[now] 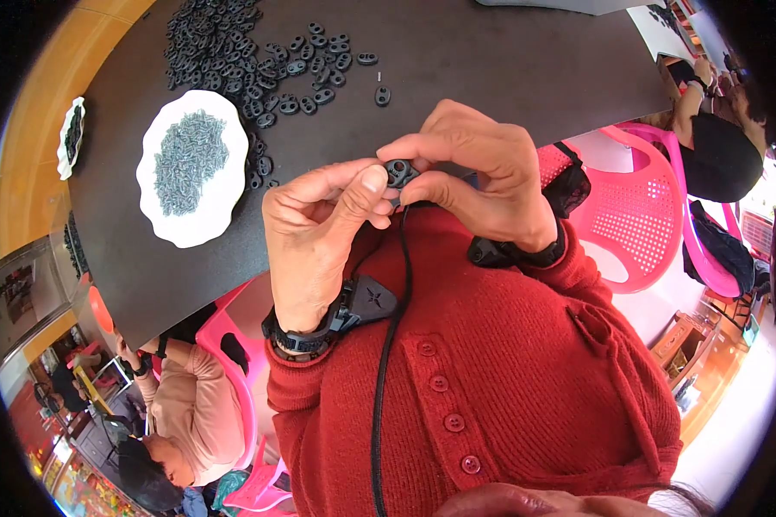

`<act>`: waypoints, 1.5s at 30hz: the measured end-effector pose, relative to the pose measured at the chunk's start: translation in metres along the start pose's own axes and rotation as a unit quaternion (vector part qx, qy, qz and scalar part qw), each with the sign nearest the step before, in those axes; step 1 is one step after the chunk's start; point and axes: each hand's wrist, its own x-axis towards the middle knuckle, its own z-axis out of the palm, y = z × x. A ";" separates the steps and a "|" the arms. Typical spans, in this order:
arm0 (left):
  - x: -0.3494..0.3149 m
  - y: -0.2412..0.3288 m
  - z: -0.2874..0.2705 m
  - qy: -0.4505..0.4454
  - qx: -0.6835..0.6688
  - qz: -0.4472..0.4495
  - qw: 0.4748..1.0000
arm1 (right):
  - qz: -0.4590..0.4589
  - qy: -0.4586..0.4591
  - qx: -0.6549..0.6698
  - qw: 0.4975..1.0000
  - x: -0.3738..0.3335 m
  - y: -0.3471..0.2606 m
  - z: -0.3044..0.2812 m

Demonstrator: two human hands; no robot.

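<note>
Just beyond my chest, both hands meet on one black two-hole oval cord lock (397, 171). My left hand (319, 207) pinches its left side between thumb and fingers. From the right, the thumb and forefinger of my right hand (487, 177) close on the same piece, and its right end is partly hidden. Many loose black cord locks (211, 47) lie heaped at the far left of the table. To the left of my hands, a white scalloped plate (153, 146) carries a pile of small grey metal springs (190, 159).
The dark table (457, 52) spans the far side. A single cord lock (383, 96) lies apart beside a tiny pale piece (379, 76). Pink chairs (634, 202) stand right and lower left. Other people sit at both sides. A black cable (388, 345) runs down my red sweater.
</note>
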 end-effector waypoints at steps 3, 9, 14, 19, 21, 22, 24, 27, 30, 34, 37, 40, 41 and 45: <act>-0.001 0.001 -0.001 0.001 -0.006 0.006 1.000 | -0.034 0.017 -0.032 0.999 0.001 0.000 0.002; 0.000 0.002 -0.004 -0.002 0.005 0.004 1.000 | -0.050 0.017 -0.047 0.997 0.002 0.002 0.006; 0.003 0.004 -0.002 0.003 0.021 0.010 1.000 | -0.071 0.032 -0.065 0.995 0.003 0.006 0.010; 0.005 0.003 -0.004 -0.010 0.010 0.008 1.000 | -0.068 0.051 -0.074 0.994 0.001 0.006 0.014; 0.006 0.002 -0.005 -0.012 0.011 0.006 1.000 | -0.068 0.057 -0.080 0.993 0.000 0.006 0.016; 0.006 0.001 -0.005 -0.011 0.012 0.006 1.000 | -0.069 0.063 -0.088 0.992 0.000 0.006 0.017; 0.007 0.000 -0.005 -0.011 0.013 0.006 1.000 | -0.069 0.069 -0.096 0.991 -0.002 0.006 0.018; 0.009 -0.001 -0.001 -0.012 0.008 0.021 1.000 | -0.062 0.078 -0.103 0.990 -0.003 0.007 0.020; 0.009 0.000 0.003 0.008 0.039 0.017 0.999 | -0.072 0.102 -0.119 0.985 -0.003 0.008 0.021; 0.013 0.002 0.003 0.003 0.041 0.021 0.999 | -0.061 0.109 -0.105 0.987 -0.002 0.008 0.020; 0.014 0.004 0.003 0.010 0.030 0.025 0.999 | -0.051 0.091 -0.086 0.991 0.002 0.010 0.013; 0.016 0.005 0.003 0.017 0.028 0.022 0.999 | -0.026 0.062 -0.064 0.996 0.007 0.008 0.004; 0.018 0.005 0.003 0.017 0.029 0.022 0.999 | -0.010 0.051 -0.056 0.997 0.008 0.006 0.001; 0.020 0.009 0.004 0.029 0.038 0.034 0.998 | 0.008 0.041 -0.059 0.997 0.010 0.006 -0.007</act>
